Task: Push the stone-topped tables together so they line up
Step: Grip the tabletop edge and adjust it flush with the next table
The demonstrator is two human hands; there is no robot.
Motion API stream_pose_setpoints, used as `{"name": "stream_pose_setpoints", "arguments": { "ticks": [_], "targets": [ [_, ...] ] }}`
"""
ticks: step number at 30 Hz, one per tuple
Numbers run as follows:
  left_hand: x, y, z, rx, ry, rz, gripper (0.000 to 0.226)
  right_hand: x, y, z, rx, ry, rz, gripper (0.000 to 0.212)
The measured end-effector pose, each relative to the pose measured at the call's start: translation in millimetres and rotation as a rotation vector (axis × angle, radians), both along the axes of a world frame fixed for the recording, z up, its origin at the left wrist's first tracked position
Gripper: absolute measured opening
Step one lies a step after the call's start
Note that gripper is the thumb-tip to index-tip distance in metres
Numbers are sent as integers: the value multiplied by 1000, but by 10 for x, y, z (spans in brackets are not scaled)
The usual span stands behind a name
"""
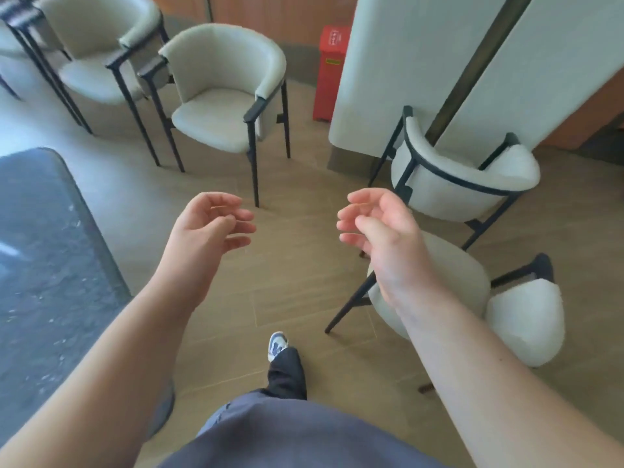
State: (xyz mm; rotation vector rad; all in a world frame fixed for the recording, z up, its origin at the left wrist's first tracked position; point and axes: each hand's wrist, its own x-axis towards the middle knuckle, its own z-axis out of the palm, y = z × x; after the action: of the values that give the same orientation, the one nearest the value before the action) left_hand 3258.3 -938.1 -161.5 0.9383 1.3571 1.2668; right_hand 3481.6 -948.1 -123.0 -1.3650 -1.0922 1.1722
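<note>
A dark grey stone-topped table (44, 251) with a rounded corner fills the left side of the head view; only this one table shows. My left hand (212, 224) hangs in the air to the right of the table's edge, fingers loosely curled, holding nothing. My right hand (374, 228) is raised at the same height further right, also loosely curled and holding nothing. Neither hand touches the table. Both are over the wooden floor.
A cream armchair (219, 96) with black legs stands ahead, with more chairs (94, 55) behind it at the left. Another cream chair (462, 184) stands close on the right, under my right arm. A white pillar (388, 62) and a red bin (329, 72) stand beyond.
</note>
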Motion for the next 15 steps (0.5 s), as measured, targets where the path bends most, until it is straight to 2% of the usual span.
{"name": "stream_pose_setpoints", "arguments": {
  "ticks": [7, 15],
  "targets": [
    [-538, 1388, -26, -29, 9, 137, 31, -472, 1739, 35, -20, -62, 162, 31],
    [-1241, 2290, 42, -27, 46, 335, 30, -1274, 3192, -55, -64, -23, 341, 29]
  ]
}}
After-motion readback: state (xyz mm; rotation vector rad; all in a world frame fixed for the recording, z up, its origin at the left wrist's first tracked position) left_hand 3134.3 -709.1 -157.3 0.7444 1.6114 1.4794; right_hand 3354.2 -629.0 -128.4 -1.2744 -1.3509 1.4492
